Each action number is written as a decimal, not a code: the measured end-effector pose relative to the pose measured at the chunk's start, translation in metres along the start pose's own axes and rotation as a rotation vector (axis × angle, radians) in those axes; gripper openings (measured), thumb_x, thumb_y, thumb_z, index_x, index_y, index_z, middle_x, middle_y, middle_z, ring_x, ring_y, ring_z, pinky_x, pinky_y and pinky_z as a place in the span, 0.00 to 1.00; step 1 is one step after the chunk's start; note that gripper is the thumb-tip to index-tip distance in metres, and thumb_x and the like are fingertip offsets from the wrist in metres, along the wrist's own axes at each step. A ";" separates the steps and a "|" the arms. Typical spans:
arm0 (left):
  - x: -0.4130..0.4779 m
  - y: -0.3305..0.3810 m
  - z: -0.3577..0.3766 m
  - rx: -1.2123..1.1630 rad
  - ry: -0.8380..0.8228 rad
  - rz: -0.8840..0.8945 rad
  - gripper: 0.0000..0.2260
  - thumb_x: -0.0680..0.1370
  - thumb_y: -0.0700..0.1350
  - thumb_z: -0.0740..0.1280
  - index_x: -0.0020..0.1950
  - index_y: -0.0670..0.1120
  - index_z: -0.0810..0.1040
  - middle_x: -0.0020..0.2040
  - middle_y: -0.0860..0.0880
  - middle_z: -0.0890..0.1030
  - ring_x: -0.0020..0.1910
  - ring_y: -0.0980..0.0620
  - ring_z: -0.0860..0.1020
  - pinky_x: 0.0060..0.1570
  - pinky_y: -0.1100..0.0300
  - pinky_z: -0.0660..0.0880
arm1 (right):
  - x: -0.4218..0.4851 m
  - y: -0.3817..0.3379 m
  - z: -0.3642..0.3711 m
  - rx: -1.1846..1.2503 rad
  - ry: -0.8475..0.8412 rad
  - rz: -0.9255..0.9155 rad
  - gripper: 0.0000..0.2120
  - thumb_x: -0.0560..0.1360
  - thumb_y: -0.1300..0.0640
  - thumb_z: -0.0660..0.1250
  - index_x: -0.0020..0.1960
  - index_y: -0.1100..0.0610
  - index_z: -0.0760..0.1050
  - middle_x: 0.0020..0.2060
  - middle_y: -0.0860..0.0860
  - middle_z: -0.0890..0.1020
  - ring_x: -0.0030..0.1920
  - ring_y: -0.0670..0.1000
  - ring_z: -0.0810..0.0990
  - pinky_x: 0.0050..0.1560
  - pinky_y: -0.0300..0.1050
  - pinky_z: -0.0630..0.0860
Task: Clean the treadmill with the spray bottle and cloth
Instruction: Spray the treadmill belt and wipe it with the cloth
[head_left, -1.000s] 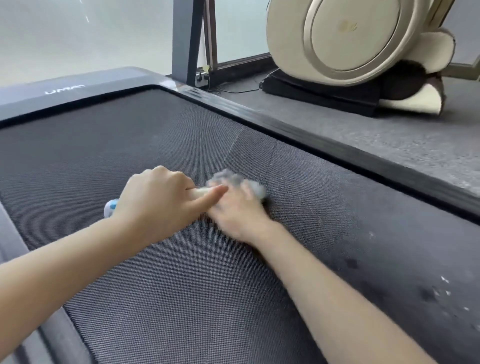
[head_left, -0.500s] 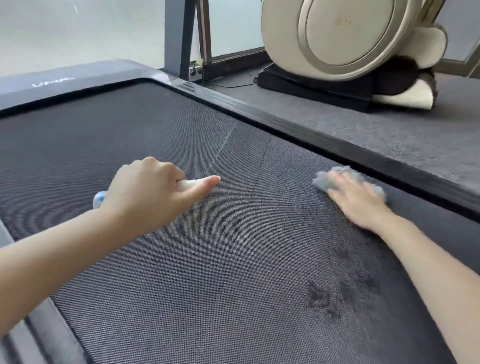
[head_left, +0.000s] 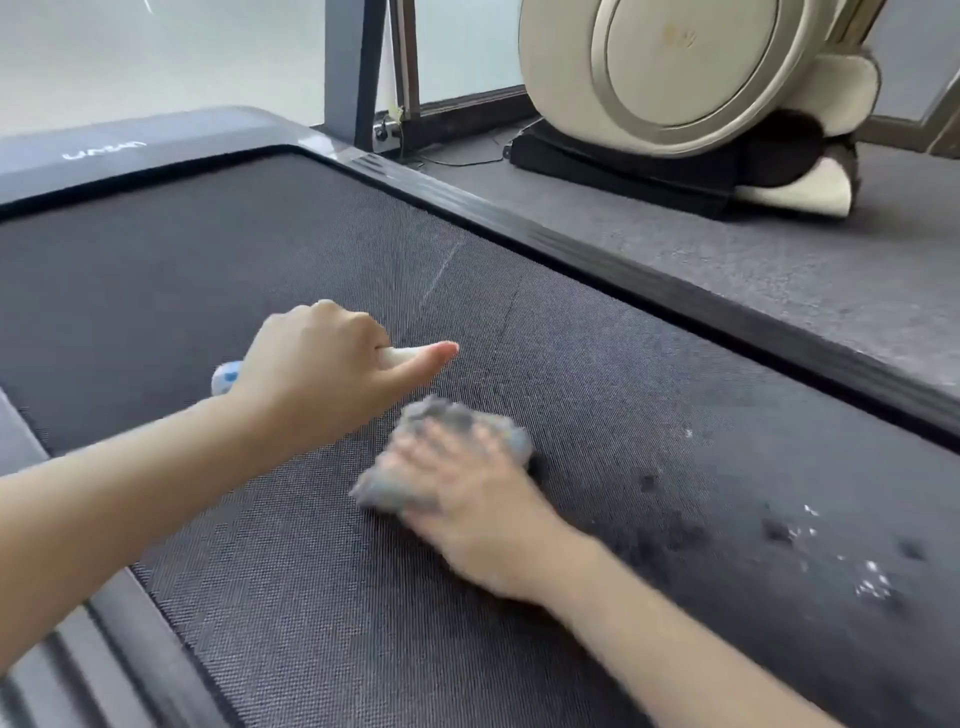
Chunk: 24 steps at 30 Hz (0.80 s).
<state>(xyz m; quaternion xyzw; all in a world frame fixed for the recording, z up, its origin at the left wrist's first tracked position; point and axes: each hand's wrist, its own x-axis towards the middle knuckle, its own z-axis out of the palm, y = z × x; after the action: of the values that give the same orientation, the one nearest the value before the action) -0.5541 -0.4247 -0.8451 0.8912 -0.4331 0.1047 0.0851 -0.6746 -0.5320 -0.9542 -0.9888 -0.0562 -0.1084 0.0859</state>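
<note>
Half a second after reaching the right rail, the right hand (head_left: 467, 499), pressed flat on the grey cloth (head_left: 457, 457), had swept back to mid-belt of the treadmill (head_left: 260, 249), while the left hand (head_left: 317, 364) stayed fisted around the spray bottle (head_left: 226, 376), suggesting wiping continued with damp spots remaining.

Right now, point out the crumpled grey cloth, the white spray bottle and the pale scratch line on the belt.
crumpled grey cloth (head_left: 447, 415), head view, top folds.
white spray bottle (head_left: 224, 378), head view, blue-dotted end.
pale scratch line (head_left: 441, 278), head view, midpoint.

Right hand (head_left: 467, 499) flat on grey cloth (head_left: 441, 441), pressed to treadmill belt (head_left: 260, 270); left hand (head_left: 317, 364) grips spray bottle (head_left: 226, 376); wet spots right.
</note>
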 end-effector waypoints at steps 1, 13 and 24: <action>-0.001 0.002 -0.005 0.010 -0.003 -0.002 0.37 0.67 0.76 0.44 0.23 0.44 0.66 0.24 0.48 0.71 0.25 0.50 0.70 0.28 0.58 0.63 | -0.009 -0.025 0.008 0.045 -0.058 -0.066 0.21 0.80 0.46 0.55 0.73 0.47 0.64 0.72 0.47 0.66 0.74 0.50 0.55 0.74 0.56 0.45; -0.034 -0.003 -0.063 0.028 -0.094 -0.043 0.36 0.72 0.73 0.50 0.25 0.41 0.65 0.24 0.46 0.69 0.25 0.46 0.70 0.29 0.57 0.64 | -0.080 0.122 -0.036 0.032 -0.151 0.578 0.25 0.80 0.42 0.45 0.76 0.44 0.54 0.77 0.44 0.53 0.75 0.44 0.43 0.74 0.57 0.40; -0.052 -0.021 -0.032 -0.129 -0.011 0.062 0.37 0.69 0.74 0.46 0.24 0.41 0.66 0.24 0.44 0.72 0.26 0.44 0.72 0.31 0.55 0.68 | -0.067 -0.070 0.000 0.178 -0.159 0.197 0.24 0.82 0.46 0.51 0.77 0.47 0.54 0.76 0.43 0.54 0.75 0.42 0.40 0.73 0.52 0.31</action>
<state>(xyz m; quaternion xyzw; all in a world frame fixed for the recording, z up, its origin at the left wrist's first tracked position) -0.5725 -0.3645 -0.8294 0.8704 -0.4670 0.0744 0.1369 -0.7482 -0.4694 -0.9583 -0.9835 0.0249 -0.0153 0.1788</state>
